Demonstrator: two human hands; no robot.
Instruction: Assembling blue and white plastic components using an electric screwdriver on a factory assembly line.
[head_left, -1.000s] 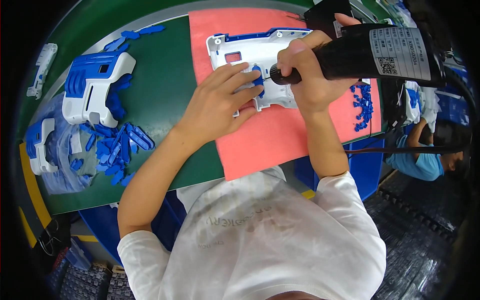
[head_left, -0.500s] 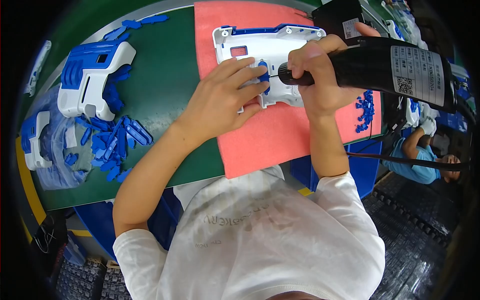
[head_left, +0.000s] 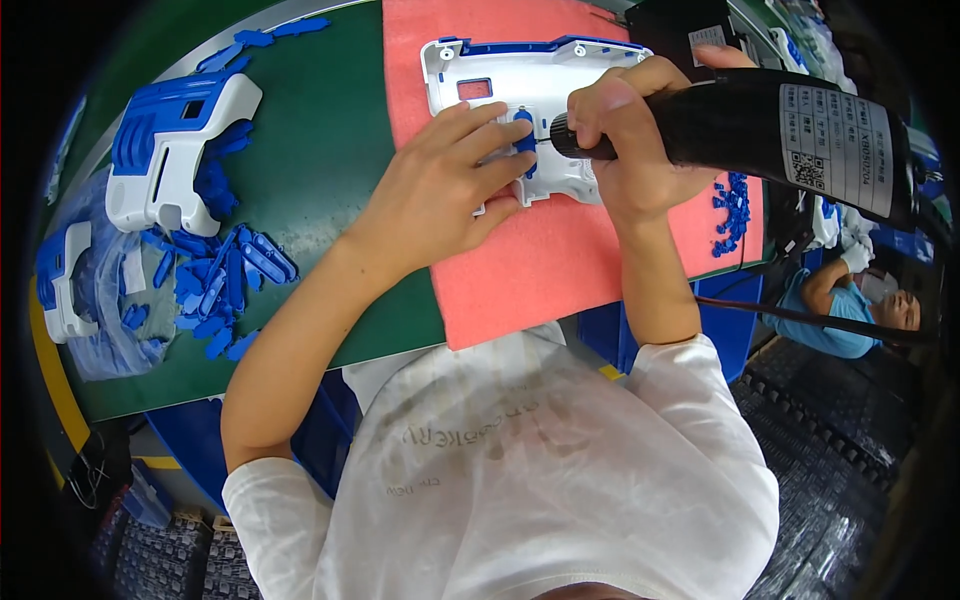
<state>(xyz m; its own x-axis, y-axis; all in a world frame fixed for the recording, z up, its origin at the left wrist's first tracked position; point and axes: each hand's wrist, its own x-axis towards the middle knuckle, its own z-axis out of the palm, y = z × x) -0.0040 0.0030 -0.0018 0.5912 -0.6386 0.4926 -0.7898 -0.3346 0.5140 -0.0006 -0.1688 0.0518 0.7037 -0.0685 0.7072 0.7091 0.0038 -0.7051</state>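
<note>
A white plastic housing with a blue edge lies hollow side up. My left hand grips its near left part, fingertips pressing at a narrow blue plastic strip set inside. Wrapped around the front of a black electric screwdriver is my right hand. The tool lies nearly level, its thin bit pointing left at the blue strip. Whether a screw sits under the bit is too small to tell. My hands and the tool cover part of the housing.
A pink mat lies under the housing on the green table. To the left are another blue and white housing, loose blue strips and a clear bag. Tiny blue parts lie right. Another person is at far right.
The whole view has shifted slightly. Both hands keep their holds, and the screwdriver bit still points at the blue strip.
</note>
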